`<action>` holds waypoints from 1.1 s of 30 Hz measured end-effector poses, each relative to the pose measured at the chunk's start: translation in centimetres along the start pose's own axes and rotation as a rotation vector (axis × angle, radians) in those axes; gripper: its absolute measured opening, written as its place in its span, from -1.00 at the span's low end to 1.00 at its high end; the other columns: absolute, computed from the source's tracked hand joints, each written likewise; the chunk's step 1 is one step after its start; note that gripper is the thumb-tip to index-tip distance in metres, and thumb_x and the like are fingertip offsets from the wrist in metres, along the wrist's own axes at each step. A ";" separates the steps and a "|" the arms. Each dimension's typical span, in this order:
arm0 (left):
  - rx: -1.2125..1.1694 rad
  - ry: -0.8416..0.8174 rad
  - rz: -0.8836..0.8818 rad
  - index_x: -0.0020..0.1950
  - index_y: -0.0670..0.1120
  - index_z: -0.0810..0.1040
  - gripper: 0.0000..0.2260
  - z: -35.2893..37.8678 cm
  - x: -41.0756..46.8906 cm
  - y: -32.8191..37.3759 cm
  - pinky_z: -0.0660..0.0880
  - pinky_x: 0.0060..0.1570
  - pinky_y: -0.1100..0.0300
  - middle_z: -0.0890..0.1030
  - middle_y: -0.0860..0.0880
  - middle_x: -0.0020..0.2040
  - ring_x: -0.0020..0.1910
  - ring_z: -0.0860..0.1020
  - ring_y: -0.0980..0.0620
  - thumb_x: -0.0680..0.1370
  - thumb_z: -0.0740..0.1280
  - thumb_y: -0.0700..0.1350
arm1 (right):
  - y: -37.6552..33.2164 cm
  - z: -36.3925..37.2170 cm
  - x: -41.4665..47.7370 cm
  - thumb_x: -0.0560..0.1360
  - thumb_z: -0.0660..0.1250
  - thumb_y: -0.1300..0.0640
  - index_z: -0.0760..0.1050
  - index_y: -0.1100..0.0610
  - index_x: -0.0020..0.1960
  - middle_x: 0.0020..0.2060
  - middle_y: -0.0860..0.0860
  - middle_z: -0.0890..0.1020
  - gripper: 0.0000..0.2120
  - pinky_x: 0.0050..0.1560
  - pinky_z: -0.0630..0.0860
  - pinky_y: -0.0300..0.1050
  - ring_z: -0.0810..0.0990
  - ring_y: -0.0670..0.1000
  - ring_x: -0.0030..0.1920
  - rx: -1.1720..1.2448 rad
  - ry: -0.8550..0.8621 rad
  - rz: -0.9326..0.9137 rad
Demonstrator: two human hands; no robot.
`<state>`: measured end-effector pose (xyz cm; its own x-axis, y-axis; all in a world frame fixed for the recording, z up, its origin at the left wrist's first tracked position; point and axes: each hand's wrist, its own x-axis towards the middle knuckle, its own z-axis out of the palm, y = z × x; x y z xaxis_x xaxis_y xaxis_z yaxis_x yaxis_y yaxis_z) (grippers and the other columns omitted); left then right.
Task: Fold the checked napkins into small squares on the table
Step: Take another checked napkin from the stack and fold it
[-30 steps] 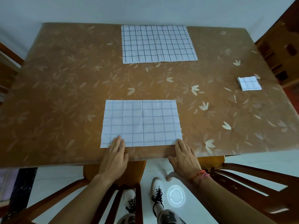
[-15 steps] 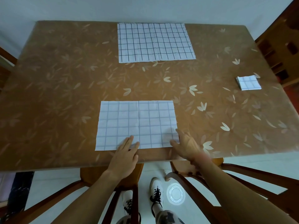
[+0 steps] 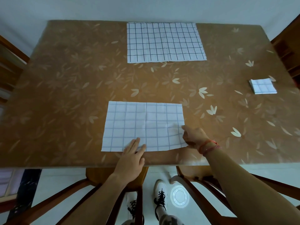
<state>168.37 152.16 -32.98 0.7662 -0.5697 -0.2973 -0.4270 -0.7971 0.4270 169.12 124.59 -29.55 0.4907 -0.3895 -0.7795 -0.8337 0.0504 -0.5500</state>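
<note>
Now: seemingly 2nd fold of napkin (image 3: 139,120) on desk (image 3: 65,95).
Left hand (image 3: 132,157): flat, fingers straight, pressing napkin's near edge ahead of it.
Right hand (image 3: 194,137): pinching napkin's right edge.
Next: probably carry that edge leftward, corners matched.

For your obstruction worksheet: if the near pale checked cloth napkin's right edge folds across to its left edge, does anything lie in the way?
No object. Only the left hand does, its flat fingers on the near edge of the pale checked cloth napkin, just left of the centre crease. The right hand pinches the right edge.
</note>
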 end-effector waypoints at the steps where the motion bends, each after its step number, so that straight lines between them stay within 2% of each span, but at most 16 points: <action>1: -0.006 0.000 0.002 0.56 0.06 0.11 -0.54 0.0 0.0 0.0 -0.19 0.40 0.18 -0.12 0.03 0.59 0.45 -0.31 0.15 0.66 0.10 -0.01 | -0.2 0.1 0.0 0.49 0.34 -0.03 0.42 0.11 -0.37 -0.50 0.01 0.40 -0.67 -0.45 0.45 -0.18 0.40 -0.01 -0.49 0.000 0.016 0.020; 3: -0.011 -0.005 0.001 0.56 0.05 0.10 -0.54 0.0 0.0 -0.1 -0.19 0.40 0.18 -0.12 0.02 0.59 0.45 -0.31 0.15 0.66 0.10 -0.02 | -0.7 0.4 0.0 0.44 0.42 -0.04 0.43 0.14 -0.37 -0.49 0.02 0.45 -0.65 -0.41 0.49 -0.14 0.45 0.01 -0.48 0.014 0.031 0.017; 5: -0.005 -0.002 0.001 0.56 0.05 0.10 -0.53 0.0 0.0 -0.1 -0.20 0.39 0.18 -0.13 0.02 0.59 0.45 -0.31 0.16 0.66 0.10 -0.02 | -0.8 0.5 0.4 0.40 0.47 -0.03 0.54 0.19 -0.26 -0.33 0.06 0.59 -0.71 -0.26 0.64 0.04 0.61 0.10 -0.30 -0.058 0.082 -0.044; 7: -0.010 0.004 -0.006 0.56 0.06 0.10 -0.53 0.0 0.0 0.0 -0.19 0.40 0.17 -0.13 0.03 0.59 0.45 -0.31 0.16 0.66 0.10 -0.02 | -0.8 0.4 0.9 0.39 0.49 0.01 0.59 0.18 -0.22 -0.21 0.10 0.66 -0.77 -0.08 0.65 0.14 0.66 0.14 -0.16 -0.113 0.131 -0.104; 9: -0.012 0.006 -0.013 0.56 0.06 0.10 -0.53 0.0 -0.1 0.0 -0.19 0.40 0.17 -0.14 0.04 0.59 0.46 -0.30 0.15 0.66 0.11 -0.02 | -0.7 0.2 1.2 0.38 0.50 0.08 0.59 0.15 -0.22 -0.15 0.12 0.68 -0.85 -0.06 0.64 0.14 0.67 0.14 -0.13 -0.103 0.136 -0.130; 12: 0.003 0.021 -0.010 0.55 0.05 0.14 -0.54 -0.1 0.0 0.1 -0.20 0.39 0.18 -0.11 0.02 0.59 0.52 -0.24 0.10 0.65 0.12 -0.01 | -0.4 -0.2 0.6 0.37 0.51 0.15 0.60 0.21 -0.14 -0.14 0.13 0.68 -0.84 -0.08 0.65 0.13 0.67 0.14 -0.12 -0.043 0.127 -0.114; 14: 0.036 0.035 0.000 0.53 0.05 0.18 -0.55 -0.2 0.2 0.0 -0.20 0.38 0.14 -0.07 0.01 0.59 0.55 -0.17 0.05 0.64 0.14 0.00 | -0.2 -0.5 -0.3 0.37 0.51 0.19 0.59 0.28 -0.11 -0.21 0.15 0.66 -0.81 -0.14 0.66 0.11 0.67 0.14 -0.18 0.046 0.099 -0.077; 16: 0.078 0.050 0.026 0.52 0.01 0.20 -0.54 -0.4 0.8 -0.3 -0.19 0.39 0.12 -0.02 -0.01 0.59 0.56 -0.11 0.02 0.63 0.16 -0.01 | 0.1 -0.6 -1.6 0.36 0.48 0.25 0.56 0.31 -0.19 -0.38 0.15 0.57 -0.85 -0.32 0.63 0.03 0.58 0.09 -0.40 0.162 0.034 -0.040; 18: 0.122 0.061 0.053 0.52 -0.04 0.22 -0.53 -0.8 1.5 -0.5 -0.16 0.42 0.11 0.04 -0.06 0.59 0.56 -0.06 -0.02 0.61 0.19 -0.03 | 0.3 -0.4 -3.0 0.38 0.43 0.34 0.49 0.28 -0.29 -0.53 0.09 0.41 -0.87 -0.50 0.42 -0.17 0.36 0.01 -0.58 0.300 -0.044 -0.016; 21: 0.163 0.057 -0.004 0.52 -0.07 0.17 -0.49 -1.1 2.1 0.2 -0.10 0.47 0.10 0.01 -0.12 0.58 0.56 -0.06 -0.07 0.60 0.21 -0.03 | 0.6 0.2 -4.6 0.41 0.33 0.41 0.35 0.19 -0.31 -0.53 0.02 0.24 -0.76 -0.44 0.25 -0.21 0.18 -0.04 -0.55 0.470 -0.179 0.019; 23: 0.143 0.078 -0.042 0.51 -0.07 0.22 -0.46 -0.9 2.0 1.4 0.08 0.46 0.07 0.11 -0.13 0.56 0.54 0.06 -0.09 0.57 0.27 0.01 | 0.7 0.9 -5.6 0.44 0.29 0.39 0.34 0.15 -0.31 -0.49 0.03 0.24 -0.75 -0.46 0.37 -0.25 0.18 -0.05 -0.53 0.471 -0.250 0.036; 26: 0.069 0.109 -0.066 0.47 -0.06 0.29 -0.48 -0.5 1.7 2.9 0.27 0.38 0.08 0.31 -0.09 0.47 0.47 0.23 -0.06 0.55 0.30 0.04 | 0.5 2.1 -6.8 0.51 0.27 0.34 0.41 0.17 -0.29 -0.51 0.03 0.40 -0.78 -0.42 0.55 -0.22 0.39 -0.07 -0.59 0.466 -0.330 0.031; 28: 0.003 0.110 -0.073 0.47 -0.05 0.28 -0.53 -0.3 2.0 3.1 0.25 0.38 0.13 0.32 -0.06 0.45 0.45 0.22 -0.03 0.58 0.26 -0.01 | 0.4 2.5 -7.2 0.53 0.27 0.31 0.45 0.21 -0.21 -0.46 0.09 0.54 -0.86 -0.31 0.64 -0.13 0.57 -0.02 -0.50 0.460 -0.396 0.015; 30: -0.023 0.125 -0.075 0.47 -0.03 0.28 -0.57 -0.3 2.1 2.9 0.24 0.39 0.15 0.33 -0.03 0.44 0.44 0.23 -0.01 0.61 0.22 -0.07 | 0.2 2.5 -7.4 0.54 0.29 0.27 0.50 0.23 -0.13 -0.30 0.16 0.66 -0.93 -0.12 0.65 -0.04 0.68 0.09 -0.30 0.458 -0.488 -0.008; 31: -0.026 0.129 -0.071 0.47 -0.02 0.29 -0.59 -0.4 2.2 2.8 0.25 0.38 0.16 0.35 -0.03 0.43 0.43 0.25 0.00 0.62 0.20 -0.09 | 0.3 2.4 -7.2 0.52 0.30 0.26 0.53 0.23 -0.08 -0.18 0.20 0.68 -0.95 -0.06 0.62 -0.02 0.70 0.14 -0.16 0.450 -0.551 -0.035; 33: -0.013 0.147 -0.062 0.47 -0.01 0.29 -0.62 -0.9 1.9 2.5 0.26 0.37 0.16 0.37 -0.02 0.42 0.41 0.29 0.01 0.64 0.15 -0.10 | 0.5 1.9 -7.0 0.46 0.33 0.26 0.55 0.21 0.05 0.03 0.22 0.66 -0.83 -0.01 0.58 -0.03 0.64 0.21 0.09 0.429 -0.668 -0.098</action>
<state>169.16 149.25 -31.74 0.8532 -0.4837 -0.1954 -0.3715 -0.8263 0.4233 165.76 129.12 -24.98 0.7178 0.2163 -0.6618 -0.6754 0.4471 -0.5865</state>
